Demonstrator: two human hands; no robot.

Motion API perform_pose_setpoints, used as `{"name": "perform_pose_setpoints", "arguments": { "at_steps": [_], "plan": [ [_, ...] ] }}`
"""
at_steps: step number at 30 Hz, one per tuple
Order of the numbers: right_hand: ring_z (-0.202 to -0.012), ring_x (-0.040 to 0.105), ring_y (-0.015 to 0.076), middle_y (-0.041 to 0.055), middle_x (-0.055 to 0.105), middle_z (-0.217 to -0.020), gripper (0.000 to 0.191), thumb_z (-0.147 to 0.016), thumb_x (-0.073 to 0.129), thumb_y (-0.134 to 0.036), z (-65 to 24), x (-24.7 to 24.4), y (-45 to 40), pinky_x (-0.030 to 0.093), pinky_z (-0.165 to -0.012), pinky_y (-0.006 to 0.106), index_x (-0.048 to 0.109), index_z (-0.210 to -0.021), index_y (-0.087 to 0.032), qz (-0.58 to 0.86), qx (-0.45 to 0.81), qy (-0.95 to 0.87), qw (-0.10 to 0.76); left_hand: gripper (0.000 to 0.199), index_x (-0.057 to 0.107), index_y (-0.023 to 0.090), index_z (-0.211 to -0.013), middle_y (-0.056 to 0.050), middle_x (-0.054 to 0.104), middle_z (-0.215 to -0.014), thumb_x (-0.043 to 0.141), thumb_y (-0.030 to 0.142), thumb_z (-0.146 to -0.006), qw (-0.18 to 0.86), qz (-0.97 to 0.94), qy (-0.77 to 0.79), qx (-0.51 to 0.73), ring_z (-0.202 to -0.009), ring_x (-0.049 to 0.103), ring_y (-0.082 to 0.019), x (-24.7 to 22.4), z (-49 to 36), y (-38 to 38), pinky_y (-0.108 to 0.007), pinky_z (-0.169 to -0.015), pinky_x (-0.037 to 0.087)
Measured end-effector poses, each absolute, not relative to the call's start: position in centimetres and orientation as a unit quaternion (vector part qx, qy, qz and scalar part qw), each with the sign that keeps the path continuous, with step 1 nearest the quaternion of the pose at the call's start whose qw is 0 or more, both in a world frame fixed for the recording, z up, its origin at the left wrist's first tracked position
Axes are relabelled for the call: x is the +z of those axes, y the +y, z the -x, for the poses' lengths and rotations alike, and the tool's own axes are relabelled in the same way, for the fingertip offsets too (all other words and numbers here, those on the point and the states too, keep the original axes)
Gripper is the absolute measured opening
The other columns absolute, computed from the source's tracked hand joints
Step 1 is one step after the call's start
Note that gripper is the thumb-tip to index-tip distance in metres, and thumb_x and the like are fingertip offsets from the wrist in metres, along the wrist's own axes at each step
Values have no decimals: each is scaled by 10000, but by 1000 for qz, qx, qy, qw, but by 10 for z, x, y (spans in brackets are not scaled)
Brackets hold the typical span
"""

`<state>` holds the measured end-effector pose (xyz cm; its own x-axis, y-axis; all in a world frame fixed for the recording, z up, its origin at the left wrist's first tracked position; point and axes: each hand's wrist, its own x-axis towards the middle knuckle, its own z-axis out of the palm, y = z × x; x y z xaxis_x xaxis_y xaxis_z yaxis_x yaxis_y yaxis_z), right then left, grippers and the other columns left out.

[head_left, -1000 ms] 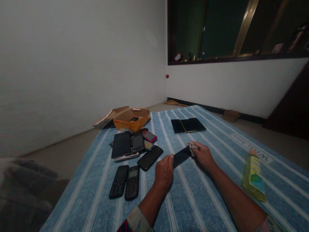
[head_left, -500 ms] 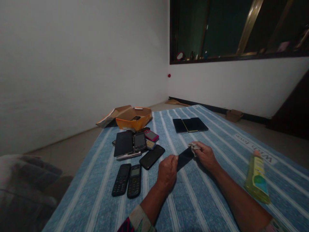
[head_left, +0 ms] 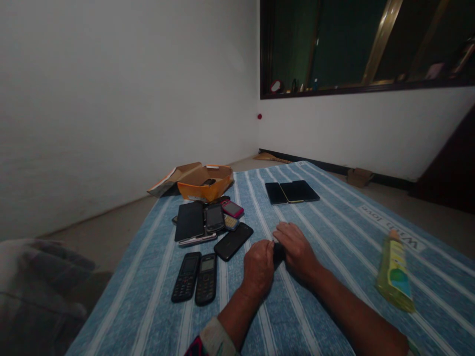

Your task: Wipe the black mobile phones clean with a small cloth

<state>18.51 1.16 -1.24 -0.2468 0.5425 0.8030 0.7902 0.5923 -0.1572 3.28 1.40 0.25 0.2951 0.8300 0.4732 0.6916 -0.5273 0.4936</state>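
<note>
Sliding back from the far end of the dark phone point(head_left: 278, 253), the right hand point(head_left: 296, 249) is now lying beside the left hand point(head_left: 259, 266) and covering most of it, its fingers bending together, though whether they are gripping anything is hidden. Curling closed around the near end, the left hand is apparently steadying the phone over the striped cloth point(head_left: 330, 242), while three flat phones point(head_left: 291, 192) are resting farther off, presumably leaving both hands room.

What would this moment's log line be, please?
left hand: holds dark phone; right hand: over the phone; far end: open orange box; right side: yellow bottle
</note>
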Motion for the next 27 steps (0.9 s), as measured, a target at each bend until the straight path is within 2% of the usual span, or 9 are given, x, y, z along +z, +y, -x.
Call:
{"name": "perform_pose_setpoints", "arguments": {
  "at_steps": [6,9,13,17,21,27],
  "plan": [
    [-1227,546,248,120,669,-1179,344,-928,391,-98,-189,-10,10,304,-1091,532,619,-1167,-196,450,-118,-788,404,340,563,208,-734,-29,645,-695,329,229,-980,125,-791,485,351,-657,608,-164,4,-33,14,-271,-652,435],
    [-1227,547,255,126,660,-1210,380,-903,399,-84,-203,-16,19,345,-1061,523,624,-1185,-203,486,-114,-760,416,338,558,209,-725,-27,637,-685,335,232,-978,134,-791,491,340,-657,605,-163,5,-33,14,-269,-648,428],
    [-1115,600,249,115,675,-1159,418,-875,390,-72,-212,-26,30,452,-958,458,636,-1180,-215,518,-102,-728,437,340,558,209,-725,-19,623,-667,336,237,-982,147,-784,514,316,-635,597,-160,7,-34,13,-263,-627,407],
    [-1005,615,239,110,679,-1085,403,-866,394,-61,-207,-29,30,488,-872,391,631,-1160,-201,534,-98,-732,412,338,562,203,-727,-22,631,-675,348,224,-989,143,-778,544,281,-659,615,-166,11,-34,13,-262,-632,394],
    [-941,608,244,118,673,-1038,333,-875,413,-70,-204,-27,27,481,-829,370,638,-1096,-176,556,-87,-742,364,331,596,188,-775,-41,654,-710,352,210,-997,123,-777,574,225,-710,635,-181,17,-36,12,-271,-650,393],
    [-900,606,228,88,679,-988,368,-847,424,-37,-208,-33,29,453,-816,345,631,-1100,-205,561,-76,-748,347,317,644,163,-808,-92,670,-809,386,208,-986,24,-784,593,182,-856,619,-233,17,-36,12,-319,-743,426]
  ]
}}
